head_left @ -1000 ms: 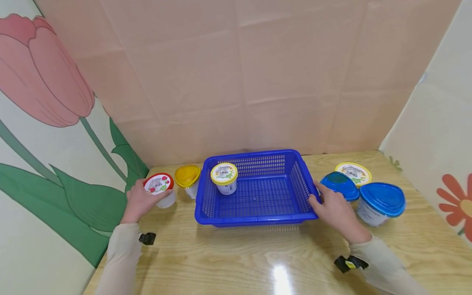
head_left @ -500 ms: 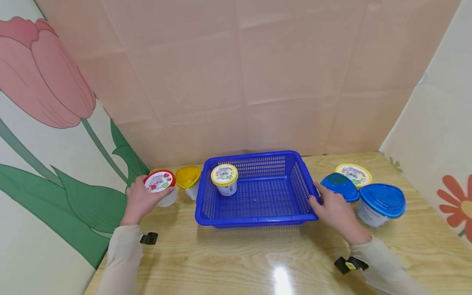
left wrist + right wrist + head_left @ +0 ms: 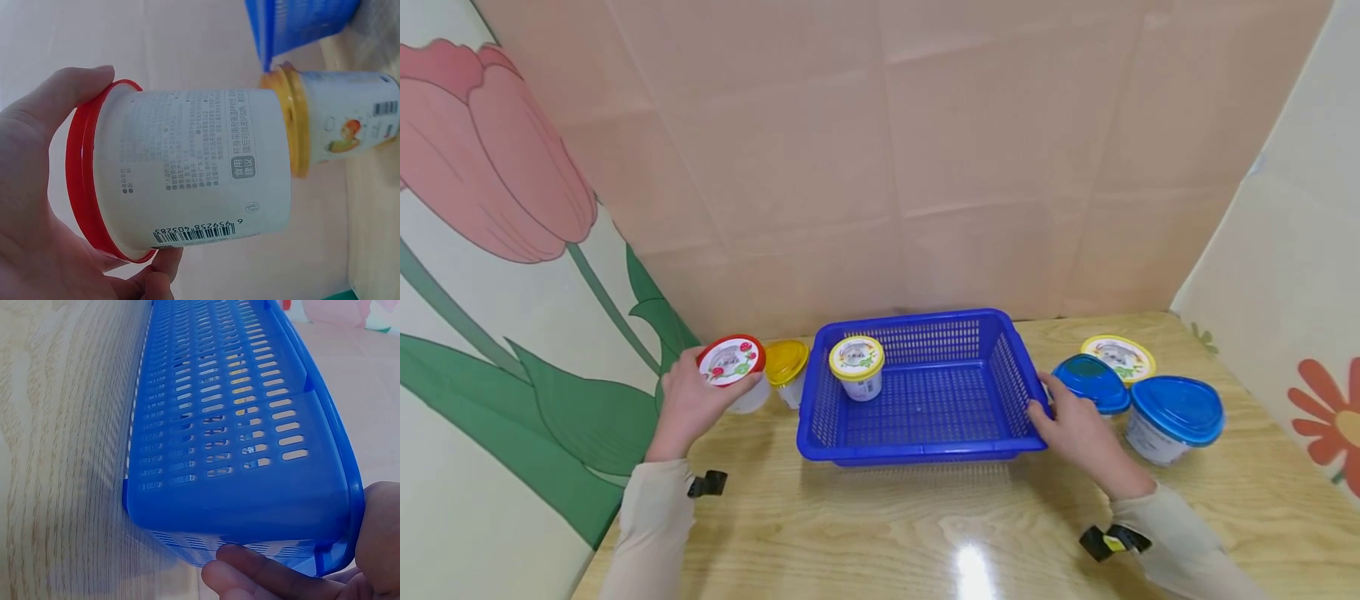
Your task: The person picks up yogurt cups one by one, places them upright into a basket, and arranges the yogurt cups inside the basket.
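Observation:
My left hand [image 3: 688, 404] grips a white plastic cup with a red lid [image 3: 730, 361] around its lid, thumb on one side and fingers on the other. In the left wrist view the cup [image 3: 194, 169] shows printed text and a barcode, and is raised off the table. On the right, my right hand [image 3: 1086, 433] holds the right rim of a blue plastic basket [image 3: 917, 454], thumb over the rim and fingers [image 3: 250, 572] against the outer wall. Inside the basket, at its left, stands a cup with a yellow lid [image 3: 857, 358].
Between the basket and the left hand stands another cup, its lid deep yellow [image 3: 785, 360]. Right of the basket are two tubs with blue lids [image 3: 1092, 383] [image 3: 1177, 408] and a yellow-rimmed lidded container [image 3: 1120, 357] behind them. A paper-covered wall [image 3: 880, 167] rises behind the table [image 3: 850, 533].
The left hand has lifted the red-lidded cup slightly and moved it right, toward the cup with the deep yellow lid. The right hand and the basket have stayed in place.

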Tool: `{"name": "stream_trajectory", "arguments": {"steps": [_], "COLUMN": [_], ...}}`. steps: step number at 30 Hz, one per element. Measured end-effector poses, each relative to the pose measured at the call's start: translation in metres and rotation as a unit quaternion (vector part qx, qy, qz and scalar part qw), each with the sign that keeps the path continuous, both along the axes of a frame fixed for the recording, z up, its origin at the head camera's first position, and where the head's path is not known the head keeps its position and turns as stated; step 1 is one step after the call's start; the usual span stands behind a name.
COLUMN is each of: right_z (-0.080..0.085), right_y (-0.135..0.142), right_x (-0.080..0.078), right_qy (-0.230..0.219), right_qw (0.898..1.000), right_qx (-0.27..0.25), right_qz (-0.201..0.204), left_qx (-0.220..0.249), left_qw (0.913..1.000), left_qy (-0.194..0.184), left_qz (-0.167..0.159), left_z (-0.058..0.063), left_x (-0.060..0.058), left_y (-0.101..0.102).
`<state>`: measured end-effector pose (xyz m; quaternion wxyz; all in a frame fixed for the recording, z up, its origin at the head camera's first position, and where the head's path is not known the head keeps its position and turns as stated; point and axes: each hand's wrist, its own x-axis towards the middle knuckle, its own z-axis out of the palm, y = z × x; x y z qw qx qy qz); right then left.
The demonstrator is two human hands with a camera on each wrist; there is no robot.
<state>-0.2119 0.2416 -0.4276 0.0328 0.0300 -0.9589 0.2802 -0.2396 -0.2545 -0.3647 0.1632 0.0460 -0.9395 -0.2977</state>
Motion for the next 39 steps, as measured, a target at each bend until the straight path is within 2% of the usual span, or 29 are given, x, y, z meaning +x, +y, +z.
{"name": "stream_trajectory", "arguments": {"steps": [5,11,21,25,30,33,39], "right_z": [-0.001,-0.001,0.002,0.002,0.003,0.002,0.0], "right_y": [0.0,-0.001,-0.002,-0.001,0.0,0.0,0.0], "right_x": [0.0,0.0,0.001,0.0,-0.001,-0.001,-0.001], "right_qy": [0.001,0.015,0.001,0.006,-0.004,-0.012,-0.021], "right_qw": [1.0,1.0,1.0,1.0,1.0,1.0,1.0], "right_qx": [-0.003,-0.002,0.003,0.002,0.003,0.002,0.0], "right_qz": [-0.001,0.002,-0.001,0.0,-0.002,-0.001,-0.001], "left_qx": [0.012,0.043,0.065,0.067,0.089,0.09,0.089], "left_qw": [0.9998,0.9989,0.9971,0.9964,0.9919,0.9903,0.9883], "left_qy": [0.013,-0.003,-0.024,-0.025,-0.048,-0.064,-0.07], "left_qz": [-0.014,-0.02,-0.033,-0.046,-0.076,-0.085,-0.103], "left_z": [0.007,0.015,0.025,0.026,0.024,0.022,0.017], "left_x": [0.002,0.002,0.0,-0.003,-0.005,-0.005,-0.007], "left_y": [0.008,0.021,0.041,0.047,0.058,0.066,0.08]}}
